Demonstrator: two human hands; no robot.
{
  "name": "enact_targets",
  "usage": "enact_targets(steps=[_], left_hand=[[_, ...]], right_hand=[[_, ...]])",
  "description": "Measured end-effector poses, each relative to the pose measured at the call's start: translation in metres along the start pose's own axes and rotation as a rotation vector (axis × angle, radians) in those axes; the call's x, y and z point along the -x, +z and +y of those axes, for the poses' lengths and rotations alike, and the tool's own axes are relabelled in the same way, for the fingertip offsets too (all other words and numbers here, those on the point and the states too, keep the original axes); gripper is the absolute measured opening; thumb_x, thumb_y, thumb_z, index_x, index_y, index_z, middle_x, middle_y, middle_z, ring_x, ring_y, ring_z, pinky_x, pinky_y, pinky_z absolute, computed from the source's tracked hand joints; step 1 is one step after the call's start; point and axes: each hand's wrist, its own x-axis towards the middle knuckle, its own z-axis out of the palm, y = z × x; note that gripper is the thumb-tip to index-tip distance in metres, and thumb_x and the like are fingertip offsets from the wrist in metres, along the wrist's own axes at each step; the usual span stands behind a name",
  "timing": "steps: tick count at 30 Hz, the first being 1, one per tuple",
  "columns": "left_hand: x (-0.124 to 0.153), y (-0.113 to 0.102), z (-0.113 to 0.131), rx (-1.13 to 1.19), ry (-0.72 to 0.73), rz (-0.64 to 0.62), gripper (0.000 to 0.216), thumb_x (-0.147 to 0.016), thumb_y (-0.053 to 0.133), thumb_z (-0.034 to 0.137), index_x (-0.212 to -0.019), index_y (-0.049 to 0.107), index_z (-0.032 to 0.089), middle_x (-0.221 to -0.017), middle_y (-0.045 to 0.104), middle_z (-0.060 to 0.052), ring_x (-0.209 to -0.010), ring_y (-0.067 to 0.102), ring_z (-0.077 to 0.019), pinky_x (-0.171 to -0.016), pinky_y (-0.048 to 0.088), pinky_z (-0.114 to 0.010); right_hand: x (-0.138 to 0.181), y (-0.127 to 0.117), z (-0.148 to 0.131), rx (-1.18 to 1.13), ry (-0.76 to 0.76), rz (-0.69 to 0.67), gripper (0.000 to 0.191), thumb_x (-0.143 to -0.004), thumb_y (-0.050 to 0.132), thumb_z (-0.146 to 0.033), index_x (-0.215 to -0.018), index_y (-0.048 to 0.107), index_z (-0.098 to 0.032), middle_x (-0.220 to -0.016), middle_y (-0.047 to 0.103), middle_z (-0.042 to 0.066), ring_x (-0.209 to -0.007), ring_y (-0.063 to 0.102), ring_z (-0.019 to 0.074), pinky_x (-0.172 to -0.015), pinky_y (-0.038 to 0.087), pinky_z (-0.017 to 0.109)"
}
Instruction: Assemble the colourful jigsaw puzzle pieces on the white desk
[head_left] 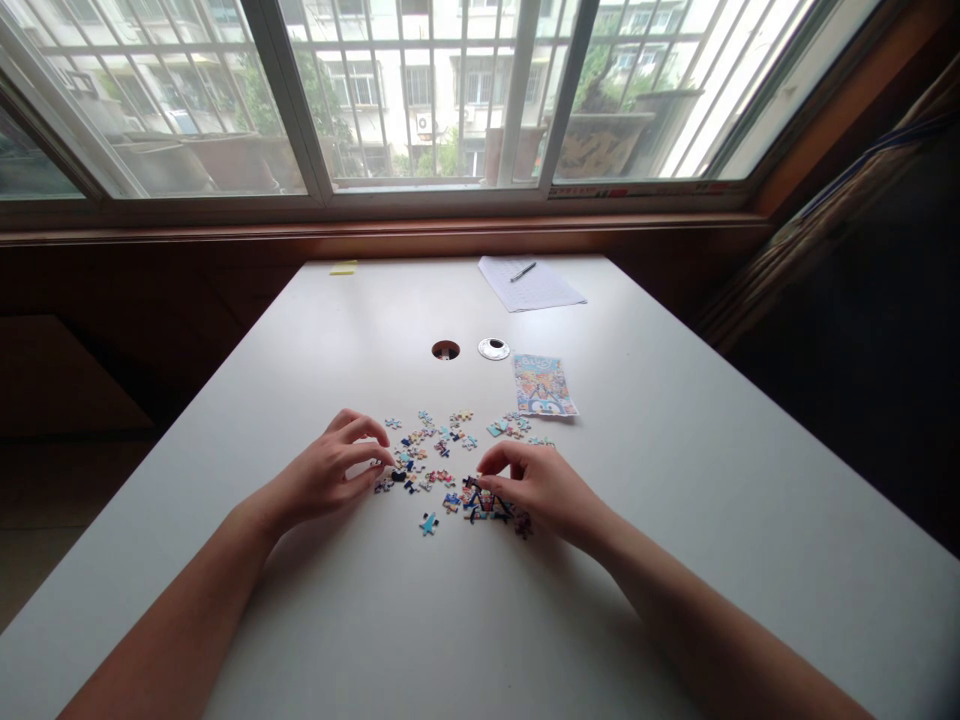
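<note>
Loose jigsaw puzzle pieces (442, 435) lie scattered on the white table between my two hands. On the left of them, my left hand (337, 465) is curled with thumb and fingertips close together around a small puzzle piece (376, 462), mostly hidden by the fingers. My right hand (536, 485) pinches a dark puzzle piece (470, 482) at the upper left edge of a small joined section of puzzle (489, 505). Part of that section is covered by the right hand. A lone blue piece (429, 523) lies nearest to me.
A colourful picture card (543, 386) lies beyond my right hand. Behind it are a round metal cap (493, 348), a cable hole (445, 350), and paper sheets (551, 290) with a pen (523, 272). A yellow sticky note (343, 268) is at the far left edge, below a barred window.
</note>
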Motion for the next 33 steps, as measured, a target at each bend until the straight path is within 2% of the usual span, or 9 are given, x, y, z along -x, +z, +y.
enact_targets(steps=[7,24,33], left_hand=[[0.0004,0.0023,-0.0003,0.027,0.025,-0.03,0.022,-0.094,0.061,0.019,-0.106,0.074,0.032,-0.113,0.063,-0.006,-0.109,0.048,-0.0253,-0.095,0.046,-0.041],[-0.0005,0.0008,0.0026,0.062,0.061,-0.04,0.024,-0.092,0.061,0.015,-0.104,0.074,0.031,-0.111,0.062,-0.005,-0.109,0.048,-0.0244,-0.094,0.046,-0.038],[-0.0019,-0.0013,0.0051,0.06,0.049,0.115,0.02,-0.094,0.058,0.013,-0.101,0.073,0.024,-0.1,0.065,-0.006,-0.099,0.054,-0.0215,-0.087,0.048,-0.037]], right_hand=[[-0.0007,0.0008,0.0,0.009,0.012,0.005,0.014,-0.084,0.07,-0.037,-0.087,0.074,-0.024,-0.081,0.072,0.001,-0.071,0.06,0.0159,-0.066,0.043,0.027],[-0.0009,0.0012,0.001,-0.011,0.01,-0.002,0.01,-0.084,0.07,-0.033,-0.086,0.074,-0.024,-0.082,0.072,-0.001,-0.071,0.059,0.0149,-0.065,0.042,0.026],[-0.0004,0.0008,0.0007,-0.022,0.006,-0.002,0.009,-0.083,0.071,-0.032,-0.085,0.074,-0.024,-0.081,0.072,-0.001,-0.071,0.059,0.0146,-0.066,0.042,0.026]])
